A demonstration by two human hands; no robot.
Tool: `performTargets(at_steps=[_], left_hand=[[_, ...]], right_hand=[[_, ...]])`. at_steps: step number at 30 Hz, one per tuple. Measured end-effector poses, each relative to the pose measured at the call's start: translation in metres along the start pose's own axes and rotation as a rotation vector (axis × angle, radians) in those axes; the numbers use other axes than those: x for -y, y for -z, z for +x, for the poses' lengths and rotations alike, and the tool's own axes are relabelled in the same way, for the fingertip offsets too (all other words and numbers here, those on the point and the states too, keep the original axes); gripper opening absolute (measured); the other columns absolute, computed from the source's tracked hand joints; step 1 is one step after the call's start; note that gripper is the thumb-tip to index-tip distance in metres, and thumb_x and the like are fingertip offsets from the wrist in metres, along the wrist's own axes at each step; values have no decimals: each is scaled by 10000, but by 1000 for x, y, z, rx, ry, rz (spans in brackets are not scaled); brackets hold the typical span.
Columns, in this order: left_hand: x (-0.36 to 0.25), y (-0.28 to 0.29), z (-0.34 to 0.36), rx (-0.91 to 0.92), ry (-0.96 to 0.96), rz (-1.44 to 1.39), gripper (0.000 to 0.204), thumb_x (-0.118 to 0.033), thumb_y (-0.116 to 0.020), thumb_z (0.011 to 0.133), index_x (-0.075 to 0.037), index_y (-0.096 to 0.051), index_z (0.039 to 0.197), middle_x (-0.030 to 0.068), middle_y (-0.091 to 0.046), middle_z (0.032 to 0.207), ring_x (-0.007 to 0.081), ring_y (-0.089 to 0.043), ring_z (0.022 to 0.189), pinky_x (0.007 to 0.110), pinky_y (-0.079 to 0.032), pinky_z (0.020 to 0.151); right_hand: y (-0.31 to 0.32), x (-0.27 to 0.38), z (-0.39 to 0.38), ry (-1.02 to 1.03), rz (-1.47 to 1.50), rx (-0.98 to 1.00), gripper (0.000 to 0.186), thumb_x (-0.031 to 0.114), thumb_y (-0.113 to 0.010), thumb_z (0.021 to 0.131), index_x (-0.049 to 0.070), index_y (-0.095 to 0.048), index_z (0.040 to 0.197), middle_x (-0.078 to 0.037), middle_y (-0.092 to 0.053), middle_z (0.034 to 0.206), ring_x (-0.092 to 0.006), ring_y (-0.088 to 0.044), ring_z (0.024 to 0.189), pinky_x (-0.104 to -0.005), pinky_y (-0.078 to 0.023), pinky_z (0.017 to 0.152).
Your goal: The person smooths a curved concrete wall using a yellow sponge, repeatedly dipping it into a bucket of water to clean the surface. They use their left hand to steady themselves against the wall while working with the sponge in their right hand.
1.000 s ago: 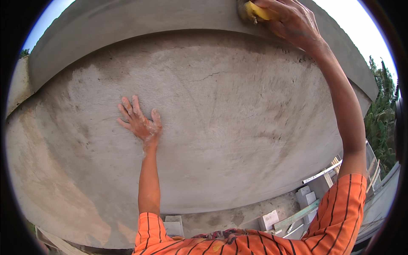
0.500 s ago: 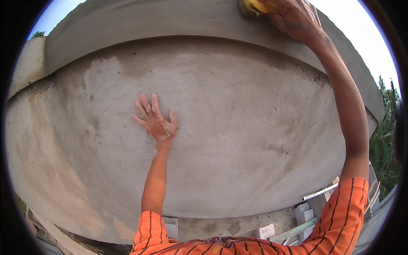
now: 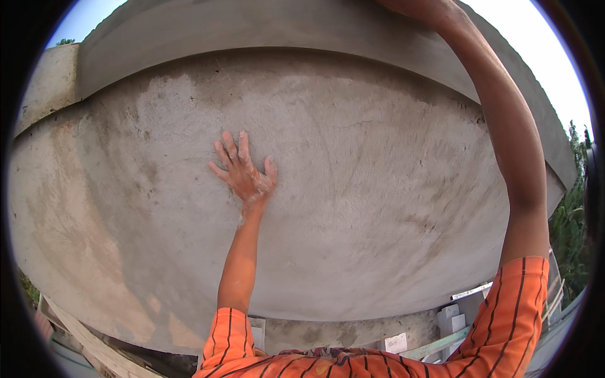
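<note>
My left hand point(image 3: 249, 176) lies flat with its fingers spread on the grey plastered wall point(image 3: 340, 208). Pale plaster dust coats its fingers and wrist, and it holds nothing. Overhead, my right arm point(image 3: 507, 120) stretches up across the smooth grey band point(image 3: 252, 25) that juts out along the top of the wall. Only the wrist end of my right hand point(image 3: 421, 7) shows at the upper edge of the picture. Its fingers, and anything in them, are out of sight.
Below the wall runs a rough ledge point(image 3: 353, 331) with white blocks point(image 3: 450, 321) and a greenish bar point(image 3: 435, 343) at the right. A wooden plank point(image 3: 94, 343) slants along the lower left. Trees point(image 3: 570, 220) stand beyond the right end.
My right hand has gone up and left, mostly out of the picture, and the yellow sponge-like thing it gripped no longer shows. My left hand stays spread on the wall; the view has shifted slightly.
</note>
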State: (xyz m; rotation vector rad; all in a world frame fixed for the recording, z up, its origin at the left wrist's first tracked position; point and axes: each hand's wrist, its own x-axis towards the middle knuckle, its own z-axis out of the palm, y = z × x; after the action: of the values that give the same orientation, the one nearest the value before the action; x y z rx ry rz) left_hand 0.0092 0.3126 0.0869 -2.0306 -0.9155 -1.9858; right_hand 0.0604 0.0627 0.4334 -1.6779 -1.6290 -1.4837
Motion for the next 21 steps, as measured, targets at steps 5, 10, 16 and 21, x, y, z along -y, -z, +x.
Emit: performTargets(at_steps=[5,10,16,21], left_hand=[[20,6,2,-32,-67,41,839,-347,-648,770,-216,-282,1513,95,-135,1628,372,-54,1494,702,30,1109],[10,13,3,-9,16,42,822,-363,-640,780,-221,-288,1509,93,-145,1627,374,-66,1492,695,29,1113],[18,4,2,-24,-33,32,820,-374,-637,777,-208,-298,1505,106,-162,1621,380,-83,1489,696,24,1113],[8,10,3,-28,15,46,816,-375,-641,776,-205,-308,1501,110,-176,1618,379,-86,1488,692,17,1116]], right_hand=[[-48,-3,-5,414,-131,-89,152,214,-581,904,126,-706,905,-92,-679,958,-279,-657,876,-393,-532,751],[-39,-30,4,190,111,133,115,142,-583,883,142,-695,857,-90,-687,920,-226,-667,903,-342,-524,773],[-55,0,7,459,-99,-123,147,214,-596,893,130,-684,812,-98,-681,905,-238,-668,855,-355,-525,753],[-33,-27,-15,241,-293,22,146,232,-588,904,115,-671,878,-88,-677,871,-239,-667,813,-363,-527,712]])
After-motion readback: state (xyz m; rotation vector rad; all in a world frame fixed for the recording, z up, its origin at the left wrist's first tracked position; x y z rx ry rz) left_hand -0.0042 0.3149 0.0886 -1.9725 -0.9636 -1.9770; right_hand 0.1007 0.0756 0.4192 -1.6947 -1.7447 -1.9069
